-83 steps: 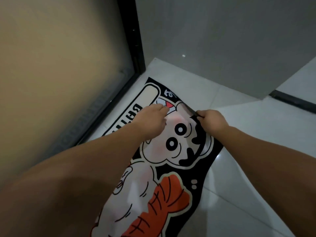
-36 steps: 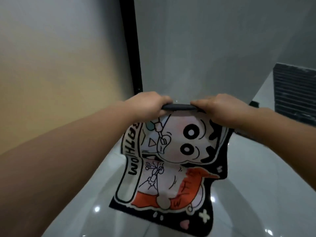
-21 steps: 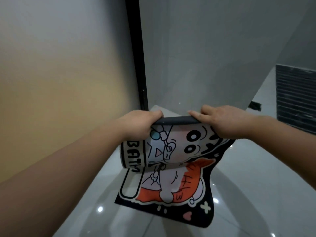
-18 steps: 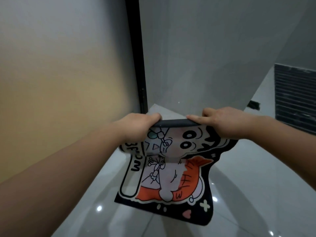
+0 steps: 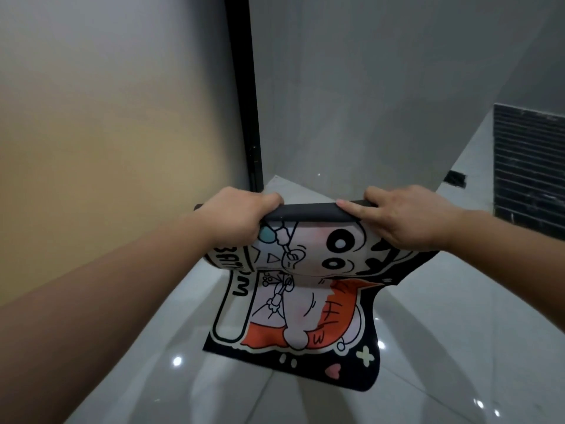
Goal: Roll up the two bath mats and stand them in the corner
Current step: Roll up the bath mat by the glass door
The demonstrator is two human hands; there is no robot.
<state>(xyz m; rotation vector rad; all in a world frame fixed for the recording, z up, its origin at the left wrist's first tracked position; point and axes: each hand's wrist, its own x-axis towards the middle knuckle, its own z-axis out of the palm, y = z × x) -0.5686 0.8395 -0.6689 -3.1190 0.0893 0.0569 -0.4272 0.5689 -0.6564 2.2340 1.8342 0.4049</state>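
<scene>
Location: a home bathroom or its entrance. Indicators: glossy pale floor tiles (image 5: 443, 301) reflecting ceiling lights; plain grey walls (image 5: 367, 87) meeting at a corner; a black door frame (image 5: 249, 117) beside a frosted panel (image 5: 107, 133) (translucent, warm-lit); a cartoon-printed bath mat (image 5: 305, 301) lettered "BATH".

The bath mat (image 5: 305, 301) is showing broken lettering in its white side panel — "BAT" above the fold, "M" below — the rest folding out of sight.
</scene>
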